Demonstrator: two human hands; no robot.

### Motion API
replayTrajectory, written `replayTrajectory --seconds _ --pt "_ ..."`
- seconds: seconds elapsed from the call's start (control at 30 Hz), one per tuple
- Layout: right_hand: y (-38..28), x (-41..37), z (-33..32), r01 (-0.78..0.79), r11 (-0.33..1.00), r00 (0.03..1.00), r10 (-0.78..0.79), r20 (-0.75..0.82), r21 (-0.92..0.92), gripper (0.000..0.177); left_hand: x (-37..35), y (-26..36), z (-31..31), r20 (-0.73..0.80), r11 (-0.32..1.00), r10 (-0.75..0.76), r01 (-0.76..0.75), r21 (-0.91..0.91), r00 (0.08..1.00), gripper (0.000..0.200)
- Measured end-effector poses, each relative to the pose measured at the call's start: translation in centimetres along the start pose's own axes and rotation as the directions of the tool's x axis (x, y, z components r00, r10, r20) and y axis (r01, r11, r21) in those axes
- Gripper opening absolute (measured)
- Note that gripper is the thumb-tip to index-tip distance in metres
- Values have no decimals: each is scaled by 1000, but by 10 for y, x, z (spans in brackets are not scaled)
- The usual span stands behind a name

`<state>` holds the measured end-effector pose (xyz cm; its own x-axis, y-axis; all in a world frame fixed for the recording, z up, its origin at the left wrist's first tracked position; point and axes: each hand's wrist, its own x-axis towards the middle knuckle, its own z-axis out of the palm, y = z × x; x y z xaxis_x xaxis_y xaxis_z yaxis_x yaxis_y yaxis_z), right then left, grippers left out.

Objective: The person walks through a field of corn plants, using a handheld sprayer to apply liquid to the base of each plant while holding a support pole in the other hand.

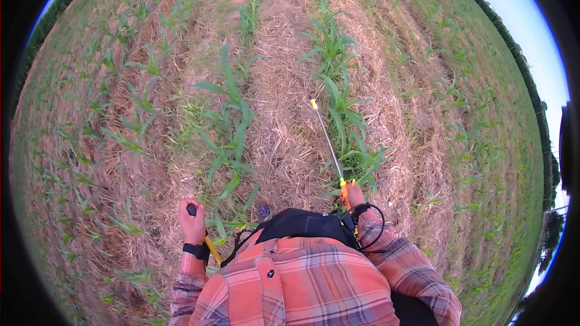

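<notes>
My right hand (353, 195) is wrapped round the orange-yellow handle of a sprayer wand (328, 140). Its thin metal tube points forward and ends in a yellow nozzle (313, 104) above the straw, just left of a row of young corn plants (339, 105). A black hose (383, 229) loops beside my right wrist. On the other side, my left hand (192, 226) is closed around the black grip of a yellow pump lever (212, 250). The lever's lower end is hidden behind my plaid sleeve and body.
Another corn row (232, 124) runs ahead on the left, its leaves close to my left hand. Dry straw (284, 78) covers the ground between rows. A shoe tip (264, 212) shows below a black bag or strap (305, 226) at my waist.
</notes>
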<state>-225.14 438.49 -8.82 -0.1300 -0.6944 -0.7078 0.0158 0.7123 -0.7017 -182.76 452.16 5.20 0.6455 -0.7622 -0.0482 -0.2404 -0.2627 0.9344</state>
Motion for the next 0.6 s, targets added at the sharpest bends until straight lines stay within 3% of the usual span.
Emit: replayTrajectory --seconds 0.17,0.23,0.37,0.43,0.6 --pt "-27 4 58 67 971 985 -27 173 -228 18 31 -3 0 -8 997 -35 35 71 999 13" --pt "-43 -4 77 16 978 977 28 213 -206 19 44 0 4 5 980 93 -93 178 996 13" --pt "-58 14 101 53 953 951 43 307 -298 20 68 -2 12 -9 982 85 -82 172 996 13" --pt "-65 28 111 68 931 936 64 346 -357 20 79 -5 17 13 993 -119 118 14 993 14" --pt "-90 86 129 55 939 920 84 384 -339 24 117 16 41 -73 996 -64 68 55 995 14"
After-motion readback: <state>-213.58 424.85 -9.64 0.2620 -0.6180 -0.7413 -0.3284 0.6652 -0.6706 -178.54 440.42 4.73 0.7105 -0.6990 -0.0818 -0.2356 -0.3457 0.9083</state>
